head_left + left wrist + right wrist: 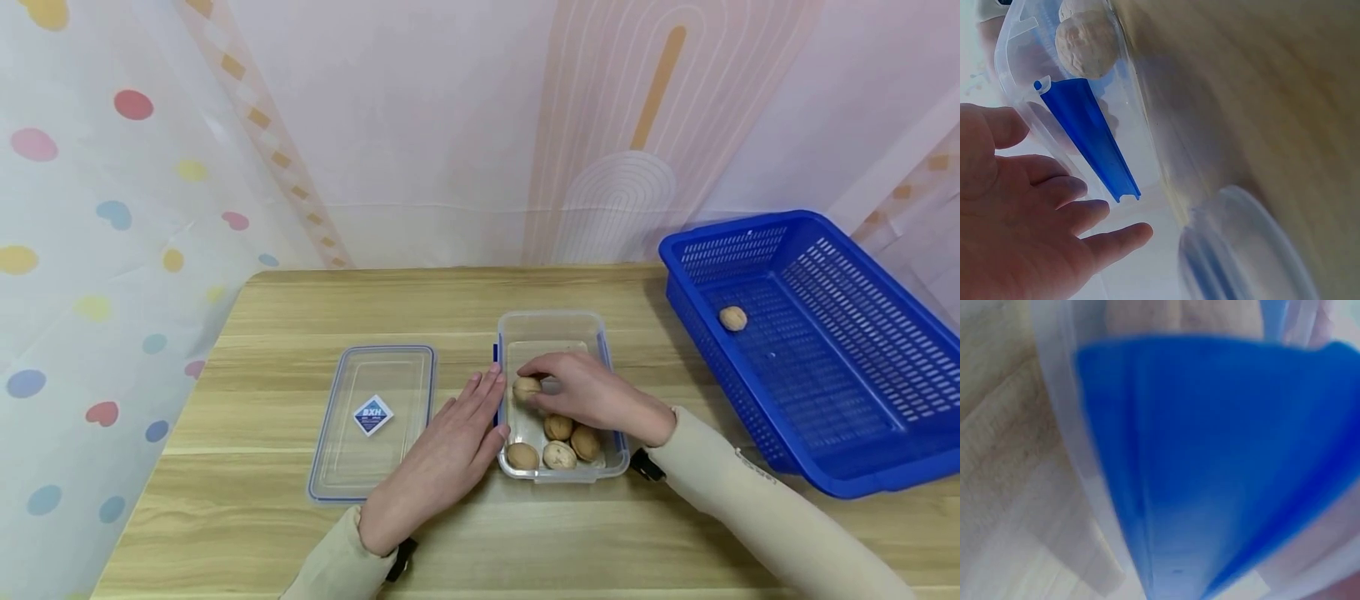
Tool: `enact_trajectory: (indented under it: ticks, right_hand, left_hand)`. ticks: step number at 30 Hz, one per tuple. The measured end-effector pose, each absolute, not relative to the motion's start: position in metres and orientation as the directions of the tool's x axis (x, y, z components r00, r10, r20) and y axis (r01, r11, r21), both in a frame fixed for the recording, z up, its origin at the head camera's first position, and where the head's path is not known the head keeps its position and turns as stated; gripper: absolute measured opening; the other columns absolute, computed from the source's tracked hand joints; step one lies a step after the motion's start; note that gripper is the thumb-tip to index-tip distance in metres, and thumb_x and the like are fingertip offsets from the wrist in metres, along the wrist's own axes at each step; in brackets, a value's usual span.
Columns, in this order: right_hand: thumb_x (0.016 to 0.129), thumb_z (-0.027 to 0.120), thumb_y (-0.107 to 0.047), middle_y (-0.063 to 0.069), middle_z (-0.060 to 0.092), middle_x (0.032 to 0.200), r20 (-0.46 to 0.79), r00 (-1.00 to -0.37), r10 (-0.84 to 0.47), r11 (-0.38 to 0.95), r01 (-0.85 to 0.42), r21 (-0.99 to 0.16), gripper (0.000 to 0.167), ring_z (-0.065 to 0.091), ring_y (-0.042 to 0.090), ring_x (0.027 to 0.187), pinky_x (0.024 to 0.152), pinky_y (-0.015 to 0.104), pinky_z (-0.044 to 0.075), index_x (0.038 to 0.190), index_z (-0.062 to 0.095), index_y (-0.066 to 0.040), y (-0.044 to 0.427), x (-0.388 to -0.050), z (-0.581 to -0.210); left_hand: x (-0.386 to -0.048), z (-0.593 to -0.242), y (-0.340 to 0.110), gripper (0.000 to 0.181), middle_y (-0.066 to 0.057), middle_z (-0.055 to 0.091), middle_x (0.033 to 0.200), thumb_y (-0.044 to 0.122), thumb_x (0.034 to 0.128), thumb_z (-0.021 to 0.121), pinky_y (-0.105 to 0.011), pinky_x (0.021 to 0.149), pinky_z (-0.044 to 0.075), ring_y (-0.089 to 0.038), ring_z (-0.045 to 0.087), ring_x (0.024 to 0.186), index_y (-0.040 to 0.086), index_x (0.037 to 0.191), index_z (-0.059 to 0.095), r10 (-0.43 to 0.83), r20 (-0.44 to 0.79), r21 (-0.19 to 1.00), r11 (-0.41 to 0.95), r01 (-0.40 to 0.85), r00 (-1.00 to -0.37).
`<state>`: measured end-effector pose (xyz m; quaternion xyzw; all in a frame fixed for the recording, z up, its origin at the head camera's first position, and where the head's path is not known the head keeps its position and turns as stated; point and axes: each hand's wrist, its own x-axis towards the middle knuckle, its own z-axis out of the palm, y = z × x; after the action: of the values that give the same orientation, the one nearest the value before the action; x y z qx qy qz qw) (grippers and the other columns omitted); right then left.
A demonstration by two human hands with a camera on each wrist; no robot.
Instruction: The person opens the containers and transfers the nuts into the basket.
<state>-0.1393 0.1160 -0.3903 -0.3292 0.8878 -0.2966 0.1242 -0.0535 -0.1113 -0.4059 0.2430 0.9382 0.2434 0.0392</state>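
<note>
A clear plastic food container [551, 327] with blue side clips stands uncovered on the table. My right hand [581, 392] reaches inside it and pinches a walnut [527, 389] between thumb and fingers. Several other walnuts [559, 455] lie at the container's near end. Against its left wall, my left hand [457, 442] rests with fingers extended. The left wrist view shows that hand [1041, 206] beside the container's blue clip [1088, 134], with a walnut [1087, 47] behind the clear wall. A blue clip [1210, 444] fills most of the right wrist view and hides the right hand's grip.
To the left lies the clear lid [405, 375] with a blue seal and a label, flat on the wooden table [255, 408]. A blue plastic basket [750, 417] stands at the right, with one walnut [732, 318] in it. A patterned cloth [435, 133] hangs behind the table.
</note>
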Motion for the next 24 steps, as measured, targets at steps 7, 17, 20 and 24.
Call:
enact_trajectory:
  ticks: [7, 17, 20, 24]
  right_hand:
    - [0.095, 0.076, -0.016, 0.011, 0.073, 0.125, 0.044, -0.765, -0.643, 0.576, -0.520, -0.630, 0.037, 0.069, 0.026, 0.115, 0.101, 0.046, 0.055, 0.129, 0.071, 0.000, 0.125, -0.133, -0.386]
    - [0.096, 0.076, -0.021, 0.009, 0.072, 0.129, 0.028, -0.796, -0.605, 0.596, -0.476, -0.647, 0.041, 0.067, 0.026, 0.116, 0.100, 0.048, 0.055, 0.133, 0.070, -0.005, 0.134, -0.126, -0.383]
    - [0.097, 0.075, -0.023, 0.008, 0.071, 0.129, 0.025, -0.804, -0.594, 0.600, -0.463, -0.653, 0.041, 0.067, 0.027, 0.117, 0.100, 0.049, 0.055, 0.133, 0.069, -0.006, 0.137, -0.124, -0.383]
    - [0.097, 0.075, -0.026, 0.008, 0.071, 0.130, 0.032, -0.817, -0.576, 0.598, -0.448, -0.664, 0.041, 0.067, 0.028, 0.118, 0.100, 0.050, 0.055, 0.133, 0.070, -0.007, 0.140, -0.120, -0.382]
  left_hand:
    - [-0.053, -0.405, -0.111, 0.060, -0.008, 0.017, 0.171, 0.033, 0.1123, 0.043, -0.061, 0.118, 0.033, -0.033, 0.023, 0.155, 0.002, 0.162, 0.029, 0.470, 0.045, 0.474, 0.767, 0.433, -0.882]
    - [-0.053, -0.404, -0.111, 0.060, -0.010, 0.018, 0.171, 0.033, 0.1122, 0.044, -0.062, 0.118, 0.033, -0.035, 0.024, 0.155, 0.002, 0.162, 0.029, 0.472, 0.044, 0.470, 0.768, 0.435, -0.880]
    - [-0.053, -0.404, -0.111, 0.060, -0.009, 0.018, 0.171, 0.032, 0.1121, 0.044, -0.062, 0.118, 0.033, -0.035, 0.024, 0.155, 0.002, 0.162, 0.029, 0.472, 0.042, 0.471, 0.768, 0.434, -0.881]
    - [-0.054, -0.404, -0.110, 0.060, -0.008, 0.017, 0.171, 0.032, 0.1121, 0.044, -0.062, 0.118, 0.034, -0.034, 0.024, 0.155, 0.002, 0.162, 0.029, 0.472, 0.041, 0.472, 0.768, 0.434, -0.881]
